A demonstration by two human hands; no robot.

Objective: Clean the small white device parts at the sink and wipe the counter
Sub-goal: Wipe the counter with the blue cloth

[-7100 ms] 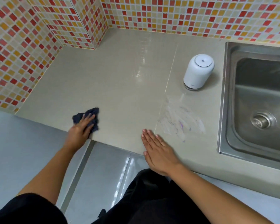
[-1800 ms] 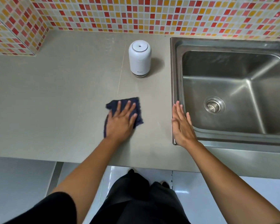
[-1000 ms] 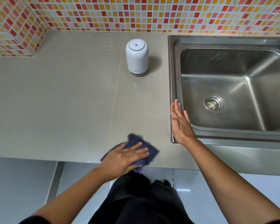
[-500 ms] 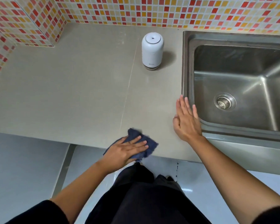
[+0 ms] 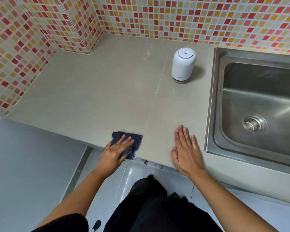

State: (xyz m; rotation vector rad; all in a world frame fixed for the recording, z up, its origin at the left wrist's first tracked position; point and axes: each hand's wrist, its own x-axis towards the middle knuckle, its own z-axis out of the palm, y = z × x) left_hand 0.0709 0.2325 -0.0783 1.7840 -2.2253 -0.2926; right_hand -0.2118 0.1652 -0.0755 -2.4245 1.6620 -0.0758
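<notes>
A person stands at a beige counter backed by red and orange mosaic tiles. The left hand presses a dark blue cloth flat against the counter's front edge, fingers spread, not curled. The right hand lies open, palm down, between the cloth and the steel sink. A small white device stands upright and assembled near the sink's back left corner. The counter looks free of marks, though glare may hide faint streaks. Judging from this, the parts seem washed and reassembled, and wiping is nearly finished along the front edge.
</notes>
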